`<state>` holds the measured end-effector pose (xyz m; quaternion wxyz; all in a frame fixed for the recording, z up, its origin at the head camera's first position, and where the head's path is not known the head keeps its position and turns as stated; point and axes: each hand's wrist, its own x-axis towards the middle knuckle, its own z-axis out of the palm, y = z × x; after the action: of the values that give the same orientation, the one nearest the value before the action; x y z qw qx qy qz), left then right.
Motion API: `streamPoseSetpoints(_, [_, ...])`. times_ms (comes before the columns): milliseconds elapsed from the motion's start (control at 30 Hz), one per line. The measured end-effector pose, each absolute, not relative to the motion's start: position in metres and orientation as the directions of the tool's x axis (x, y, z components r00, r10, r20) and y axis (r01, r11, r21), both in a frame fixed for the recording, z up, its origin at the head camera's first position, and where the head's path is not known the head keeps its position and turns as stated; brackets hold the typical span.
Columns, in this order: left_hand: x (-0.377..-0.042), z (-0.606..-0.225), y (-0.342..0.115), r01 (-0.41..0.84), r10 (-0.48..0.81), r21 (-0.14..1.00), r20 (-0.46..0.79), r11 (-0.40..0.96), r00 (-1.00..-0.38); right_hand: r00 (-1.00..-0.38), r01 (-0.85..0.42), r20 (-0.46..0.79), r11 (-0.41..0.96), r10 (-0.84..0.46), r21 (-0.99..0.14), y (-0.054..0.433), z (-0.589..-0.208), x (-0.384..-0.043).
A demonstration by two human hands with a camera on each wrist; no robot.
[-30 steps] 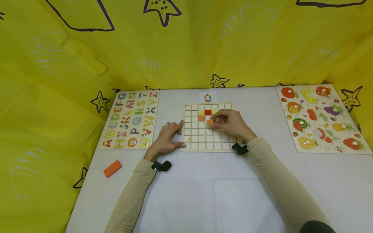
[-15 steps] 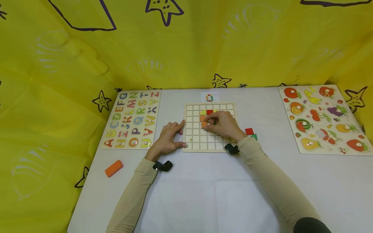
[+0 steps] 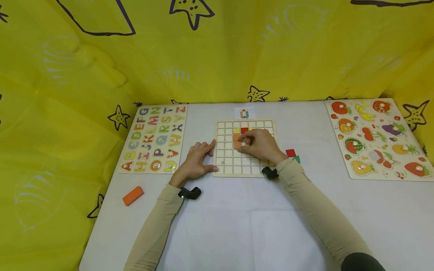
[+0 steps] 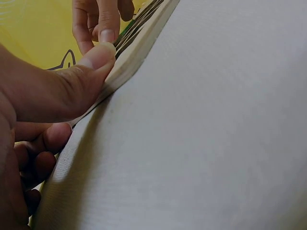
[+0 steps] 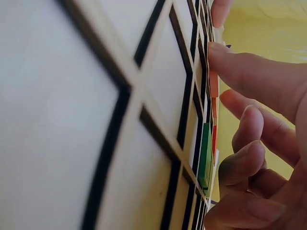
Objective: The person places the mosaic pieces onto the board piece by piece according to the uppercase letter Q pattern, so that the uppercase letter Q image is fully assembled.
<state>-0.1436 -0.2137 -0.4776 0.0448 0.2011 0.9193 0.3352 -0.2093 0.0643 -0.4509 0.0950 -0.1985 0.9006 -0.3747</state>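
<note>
A pale wooden grid board [image 3: 228, 162] lies in the middle of the table. At its left edge rests my left hand [image 3: 194, 161], thumb on the near corner and index finger farther up the side. My right hand [image 3: 262, 145] is over the board, thumb and index finger pinching an orange tile [image 3: 236, 145] in a cell directly below another orange tile [image 3: 236, 137]. Above these sit a yellow piece [image 3: 236, 131] and a red tile [image 3: 244, 130]. In the right wrist view the thumb touches the orange tile's edge, and a green tile [image 5: 205, 158] lies beneath the curled fingers.
A small pattern card [image 3: 244, 113] lies behind the board. A red tile [image 3: 291, 153] and a green tile [image 3: 296, 159] lie by the right wrist. Letter board [image 3: 152, 141] at left, fruit board [image 3: 376, 139] at right, orange block [image 3: 133, 195] at near left.
My right hand has moved left with the orange tile and lowered it into the cell under the other orange one. The red and green tiles beside the wrist came into view. My left hand stays put.
</note>
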Motion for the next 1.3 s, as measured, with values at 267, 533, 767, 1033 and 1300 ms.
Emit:
streamPoseSetpoints(267, [-0.1438, -0.4772, -0.2132, 0.334, 0.398, 0.637, 0.046, 0.694, -0.916, -0.900, -0.293, -0.020, 0.641, -0.435, -0.710, 0.0636, -0.4511, -0.2095])
streamPoseSetpoints(533, [-0.1437, -0.4783, -0.2125, 0.336, 0.399, 0.630, 0.045, 0.700, -0.916, -0.898, -0.294, -0.023, 0.639, -0.439, -0.710, 0.0629, -0.4506, -0.2091])
streamPoseSetpoints(767, [-0.1433, -0.4771, -0.2127, 0.336, 0.399, 0.627, 0.044, 0.703, -0.916, -0.897, -0.302, -0.013, 0.636, -0.441, -0.710, 0.0669, -0.4501, -0.2093])
streamPoseSetpoints(1033, [-0.1438, -0.4771, -0.2132, 0.340, 0.398, 0.624, 0.049, 0.704, -0.916, -0.890, -0.324, -0.012, 0.649, -0.457, -0.689, 0.0653, -0.4487, -0.2103])
streamPoseSetpoints(1300, [-0.1423, -0.4758, -0.2130, 0.341, 0.399, 0.624, 0.051, 0.703, -0.916, -0.896, -0.307, -0.030, 0.666, -0.443, -0.679, 0.0654, -0.4491, -0.2088])
